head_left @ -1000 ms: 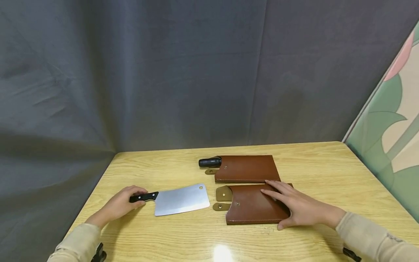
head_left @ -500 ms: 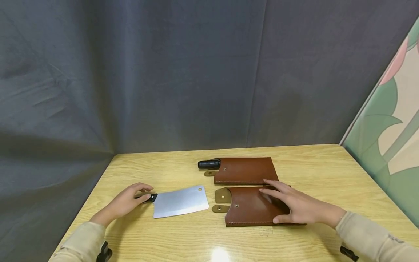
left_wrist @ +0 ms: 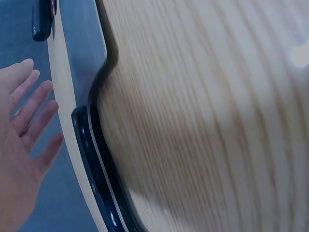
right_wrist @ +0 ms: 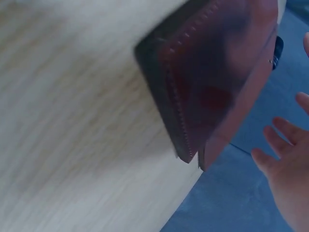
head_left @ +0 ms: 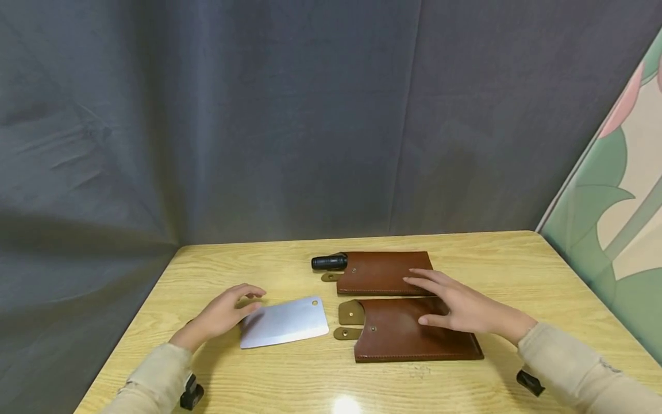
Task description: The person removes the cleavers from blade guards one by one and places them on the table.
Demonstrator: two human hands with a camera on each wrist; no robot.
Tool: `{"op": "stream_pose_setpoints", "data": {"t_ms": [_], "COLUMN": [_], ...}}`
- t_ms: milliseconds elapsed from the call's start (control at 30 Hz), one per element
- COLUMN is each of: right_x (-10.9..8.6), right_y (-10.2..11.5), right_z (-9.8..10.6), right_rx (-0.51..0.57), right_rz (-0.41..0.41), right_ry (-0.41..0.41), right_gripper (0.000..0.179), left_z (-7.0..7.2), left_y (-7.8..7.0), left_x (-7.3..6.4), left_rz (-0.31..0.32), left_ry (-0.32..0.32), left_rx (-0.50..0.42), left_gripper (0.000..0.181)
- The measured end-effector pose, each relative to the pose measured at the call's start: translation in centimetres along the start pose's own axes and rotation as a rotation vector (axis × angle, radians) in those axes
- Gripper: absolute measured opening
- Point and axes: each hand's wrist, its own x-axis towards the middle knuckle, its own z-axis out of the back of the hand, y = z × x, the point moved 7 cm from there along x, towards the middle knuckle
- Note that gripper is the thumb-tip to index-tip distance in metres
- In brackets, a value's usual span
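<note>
A cleaver (head_left: 287,324) lies flat on the table, its blade pointing right in the head view. Its black handle (left_wrist: 99,169) shows in the left wrist view but is hidden under my arm from above. My left hand (head_left: 224,313) hovers over the handle end with fingers loosely bent, holding nothing. To the right lies a brown leather sheath (head_left: 398,339) with two olive straps at its mouth. My right hand (head_left: 460,302) is spread above that sheath, fingertips overlapping the rear sheath (head_left: 385,270) in the head view. A black handle (head_left: 329,263) sticks out of the rear sheath.
The wooden table (head_left: 279,385) carries both sheaths and the cleaver. A grey curtain (head_left: 300,126) hangs behind its far edge and down the left. At the right stands a panel (head_left: 600,213) with green and pink leaf shapes.
My left hand has let go of the cleaver's handle and moved right and up. My right hand has lifted off the front sheath and shifted toward the rear one.
</note>
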Motion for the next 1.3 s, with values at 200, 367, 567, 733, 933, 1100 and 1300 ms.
{"op": "stream_pose_setpoints", "data": {"t_ms": [200, 367, 567, 733, 933, 1100, 1300], "right_x": [2.1, 3.6, 5.2, 6.2, 7.3, 7.7, 8.0], "right_y": [-1.5, -3.2, -4.9, -6.0, -6.6, -7.3, -7.8], "right_z": [0.2, -0.1, -0.4, -0.8, -1.4, -2.0, -2.7], "right_rx": [0.054, 0.049, 0.045, 0.046, 0.050, 0.057, 0.082], "right_rz": [-0.018, -0.049, -0.071, -0.097, -0.110, -0.143, -0.167], "right_ry": [-0.034, -0.038, -0.024, 0.009, 0.062, 0.107, 0.147], "right_gripper": [0.074, 0.076, 0.078, 0.082, 0.095, 0.106, 0.111], "left_z": [-0.8, -1.2, -1.5, -2.0, -2.3, -2.3, -2.5], "left_y": [-0.8, -1.4, -1.7, -1.9, -2.3, -2.6, -3.0], "left_x": [0.8, 1.3, 1.8, 2.4, 2.9, 3.2, 3.5], "left_rz": [0.010, 0.026, 0.043, 0.017, 0.018, 0.014, 0.020], "left_ry": [-0.014, -0.054, -0.083, -0.080, -0.065, -0.062, -0.051], "left_rx": [0.016, 0.075, 0.077, 0.065, 0.053, 0.046, 0.036], "left_gripper": [0.026, 0.021, 0.018, 0.016, 0.017, 0.017, 0.016]}}
